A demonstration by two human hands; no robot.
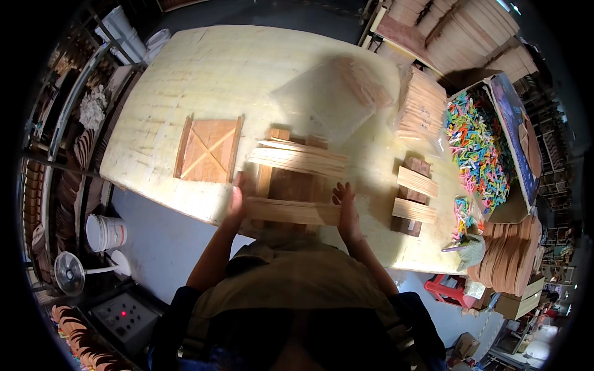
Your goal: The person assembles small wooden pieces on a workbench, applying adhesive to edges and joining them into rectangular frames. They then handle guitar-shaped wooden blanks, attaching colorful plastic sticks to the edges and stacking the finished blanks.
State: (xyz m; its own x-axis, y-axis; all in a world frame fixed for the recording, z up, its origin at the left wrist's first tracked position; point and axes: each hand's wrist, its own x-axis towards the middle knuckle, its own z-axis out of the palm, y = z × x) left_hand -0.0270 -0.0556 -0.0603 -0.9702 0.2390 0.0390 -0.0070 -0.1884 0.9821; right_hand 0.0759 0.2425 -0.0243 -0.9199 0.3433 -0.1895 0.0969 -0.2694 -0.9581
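Two hands bracket one bundle of pale wooden slats at the near edge of the table, and the bundle's long axis runs from 9 o'clock to 3 o'clock across the body. The left hand stands flat and upright against the bundle's 9 o'clock end, fingers together, while the right hand presses the 3 o'clock end the same way, fingers pointing toward 12 o'clock; neither is closer, each touches its own end. The bundle lies across a darker wooden frame, whose uprights run from 12 to 6 o'clock, at right angles to the slats. A second stack of slats crosses the frame just beyond, toward 12 o'clock, tilted slightly so its right end dips. At 9 o'clock from the hands sits a finished panel with a diagonal cross; at 3 o'clock, a smaller frame with two slats.
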